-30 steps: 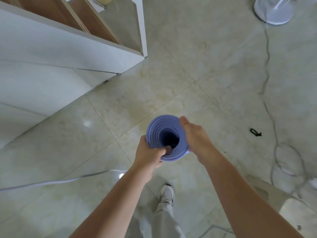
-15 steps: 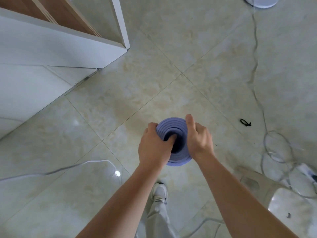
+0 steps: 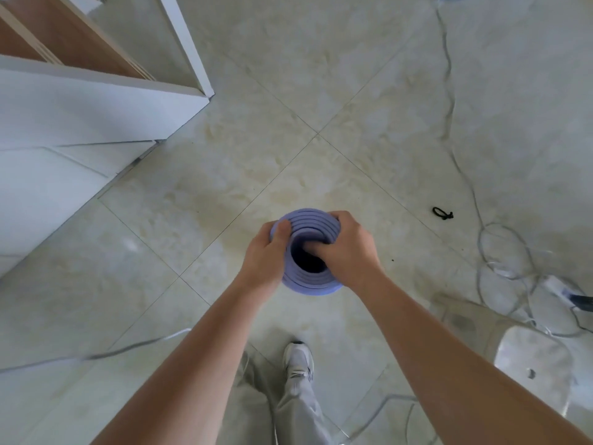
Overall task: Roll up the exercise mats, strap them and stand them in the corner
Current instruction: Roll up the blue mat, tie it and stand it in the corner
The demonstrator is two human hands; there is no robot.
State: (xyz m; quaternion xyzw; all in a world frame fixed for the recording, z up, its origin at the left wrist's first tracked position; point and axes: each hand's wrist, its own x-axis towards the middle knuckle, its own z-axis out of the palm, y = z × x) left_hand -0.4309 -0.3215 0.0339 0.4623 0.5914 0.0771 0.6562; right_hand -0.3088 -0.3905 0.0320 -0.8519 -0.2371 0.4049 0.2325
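We held the rolled mat (image 3: 308, 281) upright on the floor (image 3: 224, 175), left hand (image 3: 268, 255) closed around its outside, right hand (image 3: 348, 248) gripping its rim, fingers inside. Rolling seemed done; no strap was visible on it, and the black strap (image 3: 442, 213) lay well apart

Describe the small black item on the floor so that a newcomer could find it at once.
Start at the purple rolled mat held upright in both hands at centre frame. Look right across the pale tiled floor: a small black looped strap lies alone there, dark and short, unlike the long pale cables beyond it.
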